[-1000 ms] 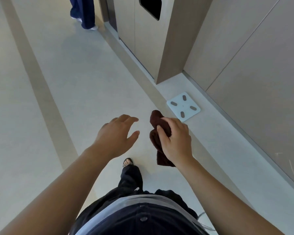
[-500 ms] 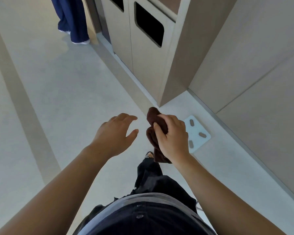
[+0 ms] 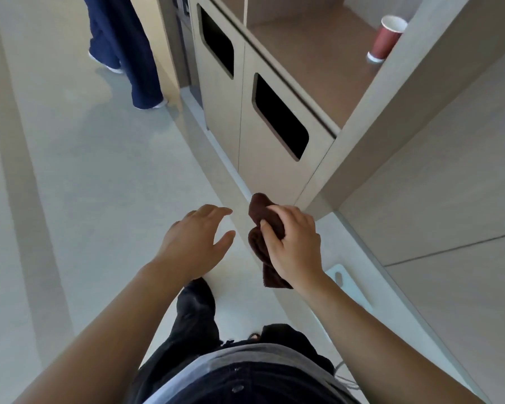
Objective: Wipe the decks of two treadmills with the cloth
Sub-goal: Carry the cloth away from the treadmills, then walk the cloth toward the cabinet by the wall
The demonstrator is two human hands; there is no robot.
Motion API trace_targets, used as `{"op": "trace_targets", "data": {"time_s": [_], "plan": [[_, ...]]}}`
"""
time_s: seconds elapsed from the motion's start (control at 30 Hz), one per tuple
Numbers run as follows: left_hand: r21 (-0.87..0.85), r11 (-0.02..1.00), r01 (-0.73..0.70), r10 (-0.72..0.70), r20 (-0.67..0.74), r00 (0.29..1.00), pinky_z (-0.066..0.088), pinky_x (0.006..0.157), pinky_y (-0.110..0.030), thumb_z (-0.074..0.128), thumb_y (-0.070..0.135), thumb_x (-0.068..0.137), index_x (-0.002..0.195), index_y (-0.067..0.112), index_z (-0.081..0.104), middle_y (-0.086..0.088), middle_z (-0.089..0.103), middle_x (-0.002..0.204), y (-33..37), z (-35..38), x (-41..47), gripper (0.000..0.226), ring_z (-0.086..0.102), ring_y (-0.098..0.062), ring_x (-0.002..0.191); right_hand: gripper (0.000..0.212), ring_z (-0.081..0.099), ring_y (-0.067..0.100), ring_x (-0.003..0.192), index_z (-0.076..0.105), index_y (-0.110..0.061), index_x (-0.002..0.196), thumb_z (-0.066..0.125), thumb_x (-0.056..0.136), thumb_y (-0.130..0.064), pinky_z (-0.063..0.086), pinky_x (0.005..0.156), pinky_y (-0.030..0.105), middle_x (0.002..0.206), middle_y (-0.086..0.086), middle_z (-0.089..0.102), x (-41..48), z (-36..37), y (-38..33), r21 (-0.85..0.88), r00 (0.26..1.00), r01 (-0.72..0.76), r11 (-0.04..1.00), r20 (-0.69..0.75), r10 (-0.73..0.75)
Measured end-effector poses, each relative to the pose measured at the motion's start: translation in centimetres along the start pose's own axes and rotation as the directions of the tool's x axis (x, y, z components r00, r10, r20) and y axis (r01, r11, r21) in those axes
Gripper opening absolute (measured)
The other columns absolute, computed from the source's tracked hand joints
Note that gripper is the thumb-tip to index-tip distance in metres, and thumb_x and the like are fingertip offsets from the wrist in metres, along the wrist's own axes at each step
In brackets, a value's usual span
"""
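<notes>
The right hand (image 3: pixel 296 246) has fingers and thumb wrapped round a dark brown cloth (image 3: pixel 258 243). It's all bunched up, one end poking out above the knuckles and the rest dangling below the palm, held in the air over the floor. The left hand (image 3: pixel 196 243) is just beside it at 9 o'clock, not touching, holding nothing, fingers loose and a bit spread, palm down. Under both hands one leg in black trousers (image 3: pixel 197 313) sticks out forward.

At 4 o'clock from the right hand a white bathroom scale (image 3: pixel 349 284) lies flat on the pale floor (image 3: pixel 99 170), partly hidden by the forearm and near the wall (image 3: pixel 435 185). At 12 o'clock there's a beige cabinet (image 3: pixel 263 170) with two dark rounded slots in its front. A red paper cup (image 3: pixel 387 39) sits upright on its recessed shelf, up at 1 o'clock. Over at 11 o'clock, well apart, are someone else's legs in navy trousers (image 3: pixel 129 53) and light shoes.
</notes>
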State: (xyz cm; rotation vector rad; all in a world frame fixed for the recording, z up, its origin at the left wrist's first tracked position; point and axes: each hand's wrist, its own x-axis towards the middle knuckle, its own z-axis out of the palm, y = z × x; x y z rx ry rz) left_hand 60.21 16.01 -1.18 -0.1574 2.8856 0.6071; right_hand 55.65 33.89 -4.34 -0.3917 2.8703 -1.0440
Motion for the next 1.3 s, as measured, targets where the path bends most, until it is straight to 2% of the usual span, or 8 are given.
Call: {"op": "trace_targets", "data": {"time_s": [0.2, 0.33, 0.47, 0.63, 0.83, 0.97, 1.2, 1.3], "plan": [[-0.002, 0.986, -0.168, 0.168, 0.047, 0.985, 0.040, 0.094, -0.035, 0.040, 0.045, 0.094, 0.139, 0.031, 0.037, 0.008, 0.042, 0.141, -3.1, -3.8, 11.3, 0.047, 0.050, -0.015, 0.117, 0.033, 0.044, 0.021, 0.114, 0.057, -0.027, 0.121, 0.052, 0.091, -0.040, 0.045, 0.086, 0.048, 0.124, -0.010, 0.056, 9.6, 2.3, -2.5, -0.022, 0.990, -0.105, 0.994, -0.093, 0.103], [0.039, 0.956, -0.292, 0.286, 0.116, 0.951, 0.041, 0.093, -0.034, 0.040, 0.046, 0.094, 0.139, 0.032, 0.036, 0.010, 0.042, 0.141, -5.6, -7.3, 18.5, 0.047, 0.055, -0.015, 0.106, 0.034, 0.045, 0.021, 0.113, 0.057, -0.026, 0.121, 0.052, 0.091, -0.040, 0.047, 0.084, 0.049, 0.123, -0.010, 0.056, 15.2, 3.4, -4.4, -0.008, 0.961, -0.202, 0.979, -0.193, 0.197], [0.062, 0.914, -0.401, 0.390, 0.133, 0.911, 0.042, 0.097, -0.038, 0.042, 0.043, 0.094, 0.138, 0.029, 0.038, 0.007, 0.043, 0.141, -6.6, -9.4, 25.3, 0.047, 0.048, -0.018, 0.120, 0.034, 0.045, 0.022, 0.114, 0.057, -0.025, 0.122, 0.051, 0.091, -0.039, 0.045, 0.088, 0.050, 0.125, -0.007, 0.056, 20.2, 4.2, -5.4, 0.026, 0.921, -0.290, 0.957, -0.266, 0.286], [0.038, 0.878, -0.477, 0.461, 0.201, 0.864, 0.045, 0.096, -0.039, 0.043, 0.044, 0.093, 0.137, 0.029, 0.038, 0.006, 0.044, 0.140, -6.4, -10.9, 30.7, 0.046, 0.054, -0.018, 0.111, 0.034, 0.043, 0.022, 0.116, 0.056, -0.026, 0.121, 0.050, 0.091, -0.040, 0.044, 0.089, 0.049, 0.127, -0.008, 0.054, 24.4, 4.0, -5.3, 0.017, 0.879, -0.382, 0.924, -0.300, 0.370], [0.056, 0.849, -0.525, 0.507, 0.189, 0.841, 0.044, 0.095, -0.036, 0.043, 0.043, 0.094, 0.139, 0.029, 0.037, 0.007, 0.042, 0.142, -5.1, -12.4, 37.9, 0.048, 0.047, -0.015, 0.121, 0.034, 0.044, 0.022, 0.115, 0.057, -0.027, 0.122, 0.052, 0.091, -0.041, 0.040, 0.087, 0.042, 0.125, -0.008, 0.054, 31.6, 2.3, -4.1, -0.038, 0.862, -0.389, 0.920, -0.367, 0.350], [0.086, 0.836, -0.542, 0.528, 0.145, 0.837, 0.045, 0.090, -0.034, 0.044, 0.042, 0.093, 0.137, 0.029, 0.039, 0.007, 0.046, 0.137, -3.2, -14.3, 42.7, 0.047, 0.049, -0.014, 0.116, 0.034, 0.043, 0.022, 0.115, 0.057, -0.029, 0.121, 0.051, 0.090, -0.041, 0.042, 0.090, 0.047, 0.125, -0.007, 0.055, 37.2, 0.3, -3.2, -0.035, 0.861, -0.355, 0.934, -0.401, 0.312], [0.117, 0.807, -0.579, 0.570, 0.103, 0.815, 0.046, 0.094, -0.038, 0.046, 0.041, 0.091, 0.136, 0.031, 0.040, 0.006, 0.045, 0.139, 0.1, -16.7, 49.7, 0.046, 0.050, -0.016, 0.116, 0.033, 0.046, 0.025, 0.114, 0.058, -0.029, 0.119, 0.050, 0.090, -0.043, 0.044, 0.091, 0.047, 0.124, -0.005, 0.057, 45.1, -3.7, -1.4, -0.116, 0.844, -0.322, 0.940, -0.485, 0.229], [0.126, 0.798, -0.590, 0.579, 0.117, 0.807, 0.042, 0.099, -0.040, 0.045, 0.040, 0.091, 0.136, 0.030, 0.040, 0.004, 0.044, 0.139, 1.5, -17.2, 51.8, 0.046, 0.047, -0.017, 0.120, 0.036, 0.043, 0.024, 0.120, 0.054, -0.029, 0.125, 0.047, 0.092, -0.044, 0.041, 0.096, 0.048, 0.131, -0.004, 0.052, 47.7, -5.5, -0.5, -0.133, 0.853, -0.352, 0.926, -0.453, 0.259]]}}
